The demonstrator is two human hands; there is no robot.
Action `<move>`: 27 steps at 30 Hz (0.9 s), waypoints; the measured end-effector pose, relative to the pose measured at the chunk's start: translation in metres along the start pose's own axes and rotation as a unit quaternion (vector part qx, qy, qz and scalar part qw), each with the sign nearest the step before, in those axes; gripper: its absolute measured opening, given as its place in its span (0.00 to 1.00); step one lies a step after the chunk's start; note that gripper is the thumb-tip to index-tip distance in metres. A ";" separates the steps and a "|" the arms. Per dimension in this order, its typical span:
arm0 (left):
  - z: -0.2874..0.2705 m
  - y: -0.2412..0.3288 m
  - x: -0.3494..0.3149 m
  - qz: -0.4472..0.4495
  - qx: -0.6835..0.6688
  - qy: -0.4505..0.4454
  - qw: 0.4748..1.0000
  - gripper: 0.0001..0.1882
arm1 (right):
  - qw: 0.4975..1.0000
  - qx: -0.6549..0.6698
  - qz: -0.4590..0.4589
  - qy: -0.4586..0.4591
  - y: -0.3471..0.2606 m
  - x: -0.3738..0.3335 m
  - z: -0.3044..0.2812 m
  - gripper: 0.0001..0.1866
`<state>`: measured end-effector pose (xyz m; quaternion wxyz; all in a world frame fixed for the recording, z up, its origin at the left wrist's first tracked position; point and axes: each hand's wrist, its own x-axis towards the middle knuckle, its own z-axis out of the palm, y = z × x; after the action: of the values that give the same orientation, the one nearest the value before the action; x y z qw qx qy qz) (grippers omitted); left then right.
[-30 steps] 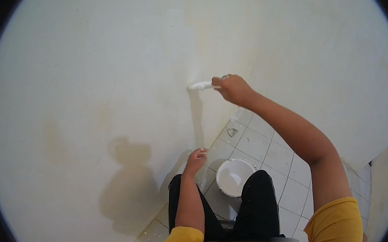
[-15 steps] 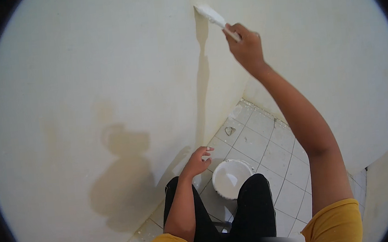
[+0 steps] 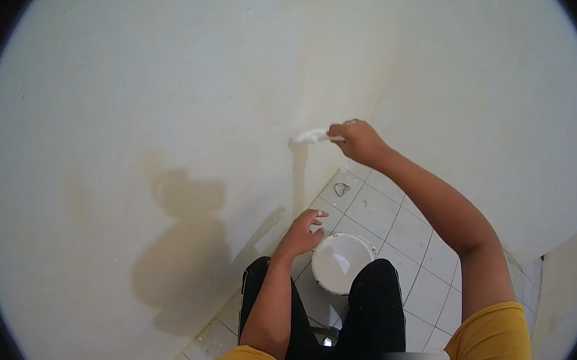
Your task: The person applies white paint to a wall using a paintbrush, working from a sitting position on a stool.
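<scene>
My right hand (image 3: 361,142) grips the handle of a paintbrush (image 3: 311,137) whose bristles are loaded with white paint. The brush tip touches, or nearly touches, the pale wall (image 3: 227,103) a little left of the room's corner. Over my left knee hangs my left hand (image 3: 301,232), empty, its fingers apart and loosely bent. Just right of that hand, a white bucket (image 3: 342,263) stands on the floor by my knees, with white paint inside. My right knee hides part of its lower side.
White floor tiles (image 3: 372,209) spotted with paint lie between the walls. A small bent wire loop (image 3: 342,189) is on the tiles near the corner. Another pale wall (image 3: 490,128) rises on the right. Shadows of my body and arm fall on the left wall.
My right hand has brought the paintbrush down along the wall, from high up to mid-height, and the brush now lies nearly level. My left hand has shifted only slightly.
</scene>
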<state>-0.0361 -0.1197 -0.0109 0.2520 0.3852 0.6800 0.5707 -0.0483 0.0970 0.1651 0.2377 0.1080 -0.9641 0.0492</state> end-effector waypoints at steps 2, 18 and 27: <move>0.001 0.007 -0.004 0.001 0.006 0.002 1.000 0.20 | 1.000 -0.009 -0.004 0.020 -0.008 0.024 -0.018 0.06; -0.020 0.009 -0.001 -0.011 0.042 0.025 0.999 0.20 | 0.924 0.019 0.059 0.377 -0.019 0.074 -0.094 0.05; -0.016 -0.005 0.004 -0.040 0.050 0.020 0.998 0.19 | 0.885 -0.065 0.016 0.461 -0.016 0.083 0.031 0.11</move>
<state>-0.0521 -0.1266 -0.0116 0.2415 0.3579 0.7275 0.5333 -0.1302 0.0613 0.1780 0.6614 0.0418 -0.7481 0.0347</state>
